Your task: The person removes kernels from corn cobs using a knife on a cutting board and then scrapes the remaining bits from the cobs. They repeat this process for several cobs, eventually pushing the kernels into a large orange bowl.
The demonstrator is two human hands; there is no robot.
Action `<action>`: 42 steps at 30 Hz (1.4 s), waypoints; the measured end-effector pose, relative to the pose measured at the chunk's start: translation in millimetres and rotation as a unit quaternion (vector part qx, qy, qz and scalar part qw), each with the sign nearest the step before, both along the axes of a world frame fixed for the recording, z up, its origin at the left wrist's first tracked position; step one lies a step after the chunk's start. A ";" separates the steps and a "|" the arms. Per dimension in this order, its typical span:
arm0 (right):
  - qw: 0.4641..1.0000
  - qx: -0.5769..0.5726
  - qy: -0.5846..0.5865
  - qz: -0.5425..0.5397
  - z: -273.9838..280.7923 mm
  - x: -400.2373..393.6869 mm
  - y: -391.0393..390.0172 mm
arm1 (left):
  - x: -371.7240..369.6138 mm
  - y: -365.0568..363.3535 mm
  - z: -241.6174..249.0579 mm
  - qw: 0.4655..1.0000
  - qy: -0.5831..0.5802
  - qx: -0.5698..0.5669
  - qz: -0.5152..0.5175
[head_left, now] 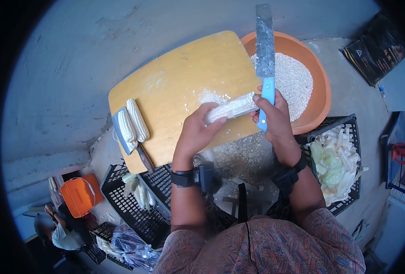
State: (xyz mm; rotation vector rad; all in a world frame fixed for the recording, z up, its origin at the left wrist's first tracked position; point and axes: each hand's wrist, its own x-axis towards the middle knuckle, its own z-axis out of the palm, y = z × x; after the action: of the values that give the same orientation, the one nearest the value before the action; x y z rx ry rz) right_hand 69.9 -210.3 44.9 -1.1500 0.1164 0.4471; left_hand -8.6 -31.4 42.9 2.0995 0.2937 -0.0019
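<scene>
Orange bucket: stands at the near left, beside a co-worker, whose hands are too small to read.
Left crate: black, slatted, near side of the board, with pale husked ears inside.
Dark-handled knife: lies at the board's left edge, its blade partly under one of two whole white cobs.
Board: yellow, with loose kernels scattered just beyond the left hand.
Left hand: wrapped around the left end of the held cob, thumb along its near side.
Held cob: white, raised over the board's near right part, slanting up to the right between both hands. Likely light and stiff, hard to crush, though kernels may shed under pressure and feel slick if moist; best gripped near its ends, fingers away from the blade.
Right hand: closed on the blue-handled knife, thumb at the cob's right end; the broad blade points to the far side. The handle is the safe hold.
Basin: orange, at the far right, partly filled with pale kernels.
Right crate: black, nearer than the basin, heaped with husks.
</scene>
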 end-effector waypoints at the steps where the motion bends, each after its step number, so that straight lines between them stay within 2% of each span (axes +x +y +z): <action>1: 1.000 0.001 0.000 -0.002 -0.8 0.2 -0.7 | -2.2 4.7 -1.1 0.999 -0.013 -0.039 0.004; 3: 1.000 -0.016 -0.003 -0.004 -3.9 -1.2 -1.0 | -5.3 8.3 2.6 0.993 -0.021 -0.114 0.021; 4: 1.000 -0.014 -0.003 -0.006 -6.8 -3.3 0.1 | -6.2 8.3 3.6 0.993 -0.021 -0.112 0.019; 6: 0.982 -0.160 -0.105 0.008 -14.4 -9.4 3.6 | -8.4 8.7 5.3 0.982 -0.036 -0.154 0.100; 7: 0.982 -0.157 -0.104 0.006 -17.3 -12.8 3.4 | -10.0 10.0 5.5 0.983 -0.035 -0.151 0.098; 9: 0.891 -0.348 -0.289 0.044 -18.6 -22.0 1.7 | -13.1 12.9 5.7 0.989 -0.056 -0.043 0.133; 10: 0.893 -0.345 -0.286 0.039 -17.2 -28.5 1.6 | -15.1 13.9 7.4 0.989 -0.055 -0.039 0.128; 12: 0.844 -0.383 -0.368 0.078 -11.4 -44.7 2.5 | -19.4 16.2 10.9 0.974 -0.043 0.121 0.188; 13: 0.854 -0.388 -0.326 0.118 -9.2 -52.6 3.3 | -21.6 19.7 8.4 0.974 -0.041 0.127 0.183; 14: 0.858 -0.384 -0.321 0.113 -9.5 -60.7 3.9 | -24.7 24.4 2.5 0.967 -0.033 0.162 0.191; 17: 0.837 -0.389 -0.307 0.232 -9.9 -84.1 2.6 | -31.7 25.7 3.9 0.957 -0.010 0.207 0.201; 20: 0.831 -0.386 -0.288 0.278 -7.8 -102.6 0.7 | -38.0 24.1 1.2 0.949 -0.014 0.249 0.192; 21: 0.836 -0.375 -0.284 0.281 -9.9 -108.4 -0.5 | -40.2 24.1 -2.5 0.941 -0.031 0.282 0.184; 25: 0.829 -0.379 -0.291 0.290 -13.0 -123.8 -6.0 | -45.2 21.2 -8.9 0.940 -0.046 0.291 0.169; 34: 0.820 -0.376 -0.319 0.291 -16.4 -128.8 -10.5 | -42.6 12.7 -10.1 0.953 -0.014 0.261 0.150; 42: 0.793 -0.424 -0.313 0.307 -22.7 -111.8 8.1 | -33.7 13.1 -10.5 0.955 -0.014 0.263 0.137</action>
State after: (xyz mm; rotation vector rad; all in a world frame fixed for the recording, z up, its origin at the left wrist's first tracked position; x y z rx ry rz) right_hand -41.9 -202.2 22.2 -2.1921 -0.7393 0.5742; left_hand -42.3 -18.3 32.4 2.5633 0.6230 0.3009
